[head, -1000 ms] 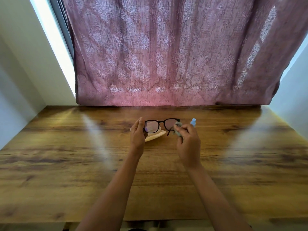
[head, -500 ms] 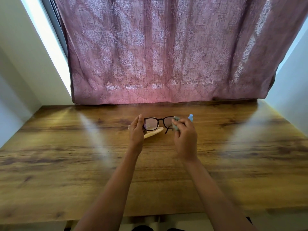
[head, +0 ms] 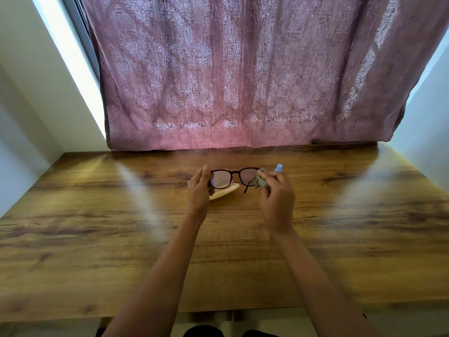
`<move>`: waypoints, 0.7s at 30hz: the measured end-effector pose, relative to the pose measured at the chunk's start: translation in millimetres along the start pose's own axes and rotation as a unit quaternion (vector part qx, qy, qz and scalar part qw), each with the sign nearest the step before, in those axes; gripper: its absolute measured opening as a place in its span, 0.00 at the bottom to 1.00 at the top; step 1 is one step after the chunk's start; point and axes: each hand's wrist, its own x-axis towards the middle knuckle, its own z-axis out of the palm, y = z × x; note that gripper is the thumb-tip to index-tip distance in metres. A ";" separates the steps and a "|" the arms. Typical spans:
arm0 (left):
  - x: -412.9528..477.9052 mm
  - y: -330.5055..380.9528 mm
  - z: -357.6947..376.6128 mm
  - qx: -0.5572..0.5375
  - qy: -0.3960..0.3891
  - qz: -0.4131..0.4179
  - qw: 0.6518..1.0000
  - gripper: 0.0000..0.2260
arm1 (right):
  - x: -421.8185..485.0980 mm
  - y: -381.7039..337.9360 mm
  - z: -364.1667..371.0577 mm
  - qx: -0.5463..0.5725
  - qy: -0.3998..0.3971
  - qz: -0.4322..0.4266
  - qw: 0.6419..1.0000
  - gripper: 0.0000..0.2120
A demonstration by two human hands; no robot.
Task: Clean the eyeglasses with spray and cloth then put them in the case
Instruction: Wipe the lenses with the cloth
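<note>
Black-framed eyeglasses (head: 232,173) are held up above the middle of the wooden table (head: 97,239). My left hand (head: 199,189) pinches the left end of the frame. In my right hand (head: 277,198) is a small grey cloth (head: 262,181), pressed against the right lens. One temple arm hangs down under that lens. A cream eyeglass case (head: 224,191) lies open on the table just behind my left hand, partly hidden. The blue top of a spray bottle (head: 278,167) peeks out behind my right hand.
A mauve patterned curtain (head: 243,81) hangs along the table's far edge. White walls close in at both sides. Bare tabletop stretches left, right and toward me from the hands.
Both hands stay on the glasses; my right fingers and the cloth have shifted slightly on the right lens. The camera view has tilted a little.
</note>
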 end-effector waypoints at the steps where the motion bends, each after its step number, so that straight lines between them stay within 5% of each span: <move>1: -0.6 -0.4 1.1 0.003 -0.004 -0.004 1.000 0.17 | 3.0 -1.1 0.6 -0.003 0.003 -0.001 1.000 0.15; 7: -1.0 0.5 4.1 0.001 0.003 0.006 1.000 0.17 | -8.4 -23.3 11.2 -0.001 -0.073 -0.047 0.996 0.15; 15: 1.8 2.7 -2.1 -0.005 0.001 0.005 1.000 0.17 | 11.0 -3.7 3.7 -0.002 -0.020 0.007 1.000 0.13; 21: 2.0 4.0 4.2 0.013 0.006 0.021 1.000 0.17 | -2.0 -27.1 13.8 -0.016 -0.055 -0.050 0.997 0.15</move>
